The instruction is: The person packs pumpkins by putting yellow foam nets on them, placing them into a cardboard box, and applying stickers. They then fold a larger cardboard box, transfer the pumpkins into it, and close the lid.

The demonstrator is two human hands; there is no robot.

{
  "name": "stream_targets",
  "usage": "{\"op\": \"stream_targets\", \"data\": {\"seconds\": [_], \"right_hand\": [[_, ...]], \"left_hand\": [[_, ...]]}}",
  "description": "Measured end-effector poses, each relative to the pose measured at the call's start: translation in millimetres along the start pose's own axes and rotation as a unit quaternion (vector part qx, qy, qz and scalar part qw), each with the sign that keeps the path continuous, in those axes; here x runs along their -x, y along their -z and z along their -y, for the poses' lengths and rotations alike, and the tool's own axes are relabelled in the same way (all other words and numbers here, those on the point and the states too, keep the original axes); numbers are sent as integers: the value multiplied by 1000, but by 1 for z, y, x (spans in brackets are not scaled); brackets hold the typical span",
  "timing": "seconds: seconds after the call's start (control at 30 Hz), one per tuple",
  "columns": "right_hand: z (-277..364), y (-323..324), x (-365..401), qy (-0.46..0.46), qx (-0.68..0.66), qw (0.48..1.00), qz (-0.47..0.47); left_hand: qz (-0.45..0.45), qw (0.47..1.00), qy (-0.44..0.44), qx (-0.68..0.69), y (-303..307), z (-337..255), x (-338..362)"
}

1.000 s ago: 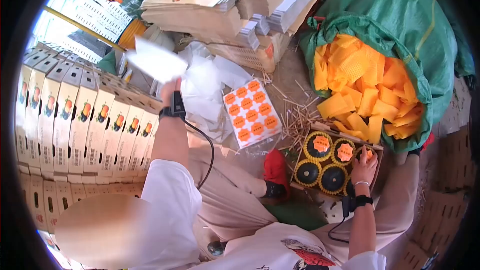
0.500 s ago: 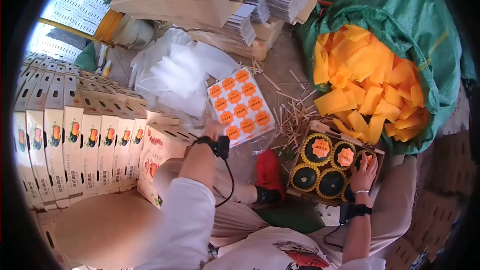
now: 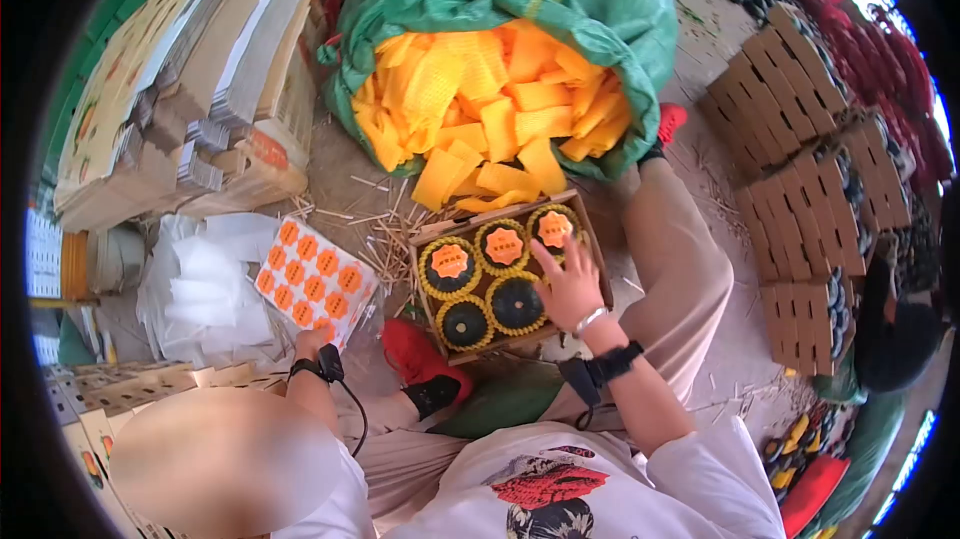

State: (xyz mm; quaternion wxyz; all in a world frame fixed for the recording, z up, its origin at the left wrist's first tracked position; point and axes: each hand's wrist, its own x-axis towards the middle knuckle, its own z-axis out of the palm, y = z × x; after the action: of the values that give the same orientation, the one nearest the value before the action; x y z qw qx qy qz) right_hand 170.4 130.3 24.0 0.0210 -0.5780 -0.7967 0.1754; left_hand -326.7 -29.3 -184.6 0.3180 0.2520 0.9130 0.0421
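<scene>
The right hand [image 3: 570, 289] has drawn back, spread over pumpkins [image 3: 516, 307] collared in netting [image 3: 464, 347], seemingly for cushioning; left hand [image 3: 314, 341], grip unclear, at the sticker sheet [image 3: 316, 277].

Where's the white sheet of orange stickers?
In the head view, the white sheet of orange stickers lies left of centre, at the left hand, right of the crumpled white sheeting.

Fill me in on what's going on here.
A seated person has the right hand spread over the right side of an open box of dark round fruits in yellow nets. The left hand is at the near edge of a sheet of orange stickers. The three far fruits carry stickers; two near ones show none, and the right hand hides the near right corner.
</scene>
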Motion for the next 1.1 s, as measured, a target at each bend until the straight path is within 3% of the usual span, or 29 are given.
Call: {"op": "stream_targets", "data": {"seconds": [0.03, 0.17, 0.23, 0.33, 0.37, 0.43, 0.47, 0.5, 0.53, 0.6, 0.63, 0.67, 0.73, 0.8, 0.87, 0.93, 1.0, 1.1], "right_hand": [[1, 5, 18, 13, -69, 998, -2], [-13, 33, 68, 112, -268, 912, 290], [-23, 36, 76, 76, -340, 881, 319], [-48, -3, 68, 60, -348, 907, 230], [-59, -26, 59, 37, -422, 866, 264], [-59, 11, 39, 166, -354, 892, 226], [-72, -1, 21, 233, -414, 870, 134], [-59, 84, 8, 158, -413, 861, 251], [-73, 87, -13, 177, -526, 814, 172], [-76, 147, -36, 98, -410, 906, -39], [-77, 170, -32, 31, -287, 954, -79], [-79, 184, -27, 7, -163, 986, -45], [-86, 184, -5, 61, 5, 997, 48], [-73, 178, 23, 123, -13, 956, 266], [-70, 102, 44, 209, -171, 905, 328], [-26, 75, 57, 308, -121, 874, 357], [4, 27, 64, 303, -158, 916, 212], [38, -22, 70, 254, -216, 939, 83]], "left_hand": [[-43, 995, -11, -88, -3, -6, 0], [52, 988, -49, -139, -9, -34, -16], [62, 981, -105, -148, -18, -63, -18], [21, 975, -196, -103, -39, -121, 2], [16, 971, -224, -86, -50, -150, 13], [8, 961, -272, -54, -55, -205, 55], [8, 956, -291, -39, -54, -223, 73], [9, 950, -310, -27, -51, -238, 91], [14, 945, -326, -15, -48, -249, 109], [25, 933, -359, 8, -41, -263, 142], [31, 926, -375, 21, -40, -265, 157], [35, 919, -391, 32, -35, -269, 171], [44, 908, -414, 47, -30, -275, 197], [53, 898, -433, 61, -25, -275, 222], [58, 886, -454, 72, -22, -275, 247], [62, 872, -478, 82, -20, -275, 273], [61, 861, -497, 92, -16, -272, 296], [48, 851, -513, 105, -10, -266, 323]]}}
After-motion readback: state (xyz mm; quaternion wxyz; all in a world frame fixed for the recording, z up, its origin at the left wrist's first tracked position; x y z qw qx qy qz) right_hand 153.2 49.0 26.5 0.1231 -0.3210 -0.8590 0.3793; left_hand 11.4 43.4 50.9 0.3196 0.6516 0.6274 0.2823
